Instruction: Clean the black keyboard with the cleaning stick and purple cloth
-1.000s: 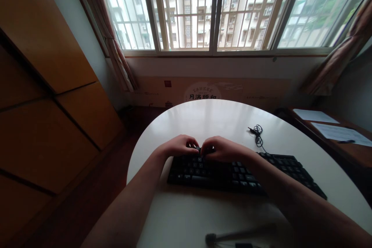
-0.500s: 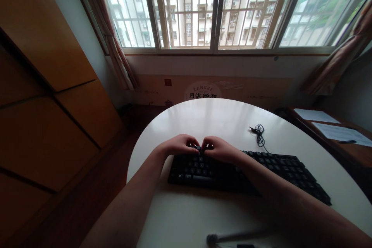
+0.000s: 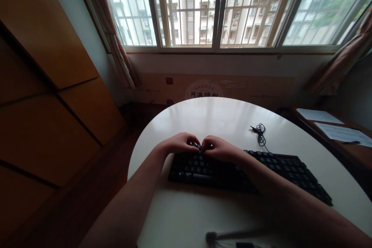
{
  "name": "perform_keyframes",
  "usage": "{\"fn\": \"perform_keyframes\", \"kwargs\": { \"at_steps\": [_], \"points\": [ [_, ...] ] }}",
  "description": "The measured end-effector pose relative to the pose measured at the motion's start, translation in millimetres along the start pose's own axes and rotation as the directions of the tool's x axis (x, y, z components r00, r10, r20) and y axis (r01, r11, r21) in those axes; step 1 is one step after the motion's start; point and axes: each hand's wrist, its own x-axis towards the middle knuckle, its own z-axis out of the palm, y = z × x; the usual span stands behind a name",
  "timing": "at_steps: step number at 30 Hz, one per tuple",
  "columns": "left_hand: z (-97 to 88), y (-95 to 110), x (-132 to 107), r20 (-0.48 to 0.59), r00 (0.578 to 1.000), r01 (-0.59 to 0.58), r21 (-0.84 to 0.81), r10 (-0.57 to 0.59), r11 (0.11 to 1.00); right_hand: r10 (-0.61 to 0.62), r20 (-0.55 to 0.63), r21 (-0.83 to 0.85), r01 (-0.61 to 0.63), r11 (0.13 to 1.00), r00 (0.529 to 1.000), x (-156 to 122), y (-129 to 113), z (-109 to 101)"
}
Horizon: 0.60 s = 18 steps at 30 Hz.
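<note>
A person leans both bare forearms (image 3: 130,195) over a round white table (image 3: 174,217); take twelve o'clock as the side toward the window (image 3: 186,49). A black keyboard (image 3: 290,172) lies across the middle of the table, stretching from about nine o'clock to three, its space bar on the person's side, which puts every key within easy reach.

The left hand (image 3: 183,143) and right hand (image 3: 220,148) meet near eleven o'clock, over the keyboard's far edge. Their fingers curl toward each other, fingertips almost together; such closeness suggests that both attend to one small spot among the keys (image 3: 200,169). Each grip is bent, thumb toward forefinger, but from where I stand I cannot tell whether either is closed on a key or merely touching it. The left wrist is arched high, probably so that the fingers come down from above.

Toward one o'clock, a bundled black cable (image 3: 260,135) rests beyond the keyboard, perhaps coiled to stay out of the way. Near six o'clock lies a dark brush (image 3: 211,236), bristles pointing toward nine, apparently laid there to be handy. Beside it, a small dark object (image 3: 244,245) is cut off from view.
</note>
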Motion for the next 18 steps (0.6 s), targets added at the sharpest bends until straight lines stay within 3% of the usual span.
{"fn": "perform_keyframes", "kwargs": {
  "at_steps": [7, 13, 18],
  "points": [
    [0.7, -0.7, 1.1, -0.003, 1.000, 0.013, 0.000, -0.013, 1.000, 0.064, -0.114, -0.087, -0.074, 0.993, 0.991, 0.9, -3.8, 4.9],
    [0.1, 0.1, -0.4, -0.003, 0.999, 0.040, -0.023, -0.040, 0.999, -0.012, 0.095, 0.044, 0.008, 0.999, 0.995, 1.2, -0.7, -1.3],
    [0.5, -1.0, 0.0, -0.009, 0.999, 0.053, -0.033, -0.053, 0.998, 0.055, -0.077, -0.010, -0.056, 0.998, 0.996, 1.5, 1.0, 6.6]
  ]
}}
